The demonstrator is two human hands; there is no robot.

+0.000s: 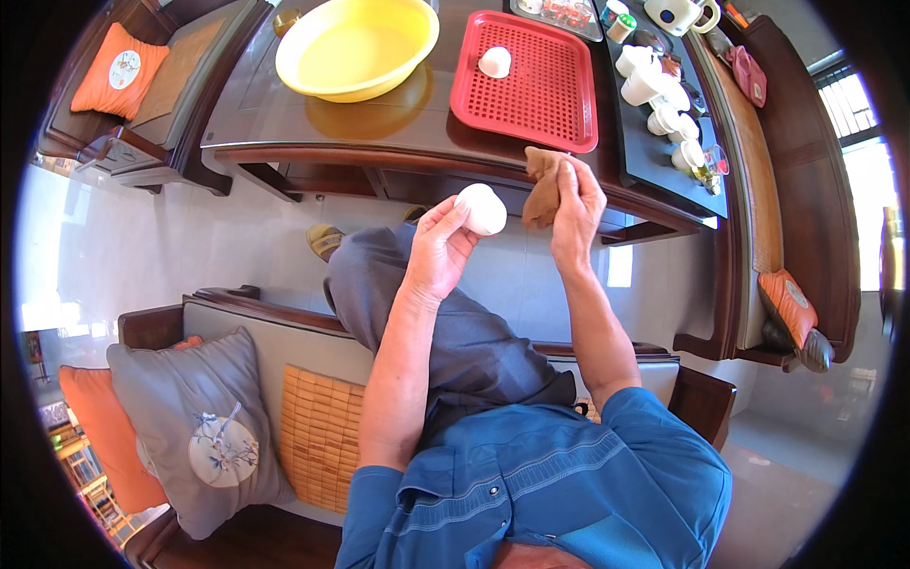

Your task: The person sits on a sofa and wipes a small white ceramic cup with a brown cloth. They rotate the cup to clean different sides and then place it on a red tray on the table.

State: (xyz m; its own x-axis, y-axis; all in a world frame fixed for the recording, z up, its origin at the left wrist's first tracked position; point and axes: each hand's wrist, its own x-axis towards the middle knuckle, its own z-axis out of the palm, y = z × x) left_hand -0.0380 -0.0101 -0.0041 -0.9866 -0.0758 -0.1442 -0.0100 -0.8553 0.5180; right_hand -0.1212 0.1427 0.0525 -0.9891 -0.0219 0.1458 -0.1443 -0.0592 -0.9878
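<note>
My left hand [444, 245] holds a smooth white rounded cup-like object [481, 210] by its left side, above my lap. To the right, my right hand [579, 206] pinches a crumpled brown cloth [544, 188] that hangs from the fingers near the table's front edge. The two hands are apart, and the cloth does not touch the white object. On the table lies a red perforated plastic tray [466, 99] with another small white rounded piece [495, 62] on it. Left of the tray stands a yellow plastic basin [355, 46]; what it holds cannot be told.
The dark wooden table [249, 107] spans the area ahead. At its right, a black tea tray [640, 153] bears several white cups [641, 85] and a small glass cup [716, 160]. A metal tray [586, 25] lies at the back. Cushions [206, 434] rest on the bench at left.
</note>
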